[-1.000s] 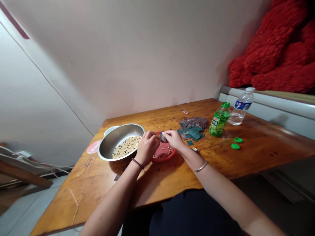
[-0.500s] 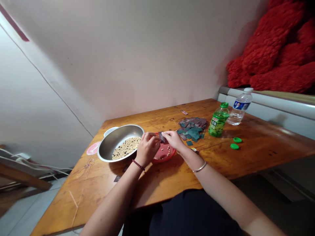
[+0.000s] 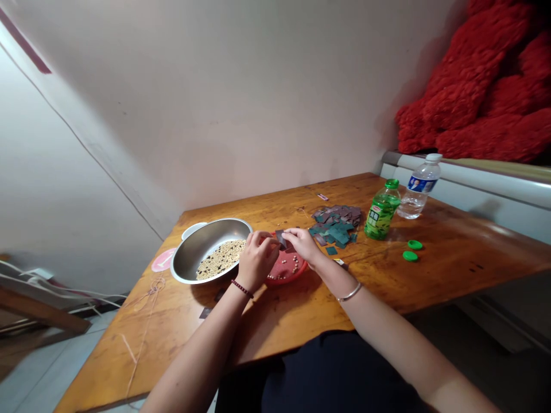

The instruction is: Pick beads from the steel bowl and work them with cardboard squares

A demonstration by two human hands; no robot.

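Between my two hands is a small dark square packet (image 3: pixel 281 240), held over a red basket (image 3: pixel 297 274) with pale beads scattered in its bottom. My right hand (image 3: pixel 300 244) pinches the packet's edge between thumb and fingers. At the packet's other side, my left hand (image 3: pixel 258 258) has its fingers bent together; whatever sits in their tips is too small to make out. Left of the hands, a steel bowl (image 3: pixel 185 252) stands tilted, holding many pale beads (image 3: pixel 224 256) mixed with black ones.
A heap of dark and green square packets (image 3: pixel 338 223) lies behind the basket. To its right stand a green bottle (image 3: pixel 382 211) and a clear water bottle (image 3: pixel 420 186), with green caps (image 3: pixel 410 256) nearby. Loose string (image 3: pixel 148 298) lies on the wooden table (image 3: pixel 413 287) at left.
The dark packet shows a little more upright between my hands. My fingers have shifted only slightly, and everything else stays put.
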